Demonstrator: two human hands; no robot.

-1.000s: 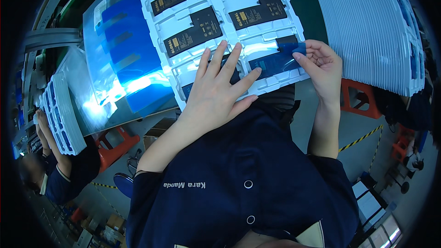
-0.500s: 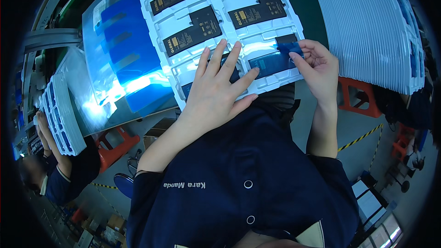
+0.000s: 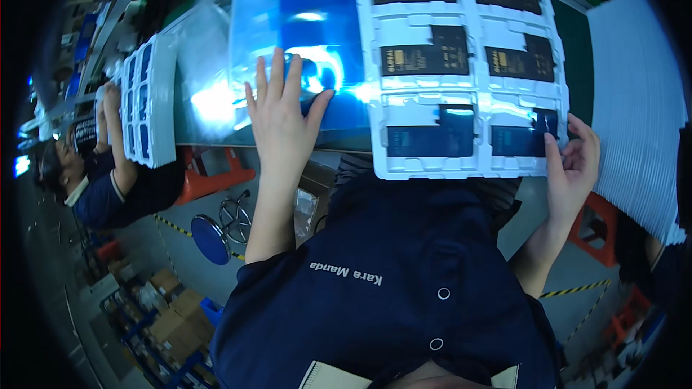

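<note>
A white plastic tray (image 3: 425, 168) lies before me, with flat black phone batteries (image 3: 424, 52) in its pockets. The two nearest ones, including the front right battery (image 3: 508, 141), look bluish, as if under blue film. At the tray's right edge my right hand (image 3: 574, 158) is closed, its thumb over the front right battery's corner and its other fingers curled at the rim. My left hand (image 3: 280, 112) is spread out, palm down, over shiny blue film sheets (image 3: 317, 0) left of the tray. Glare hides part of the film under its fingers.
Beside the tray on the right stands a tall stack of white trays (image 3: 634, 101). Clear plastic (image 3: 205, 57) lies left of the film. Farther left, a co-worker (image 3: 104, 180) holds a tray stack (image 3: 155, 101). A blue round stool (image 3: 210, 239) and orange stools (image 3: 216, 176) stand below.
My left hand has gone from the tray to the blue film on the left. My right hand stays by the front right battery, now lower at the rim. The view has shifted left.
</note>
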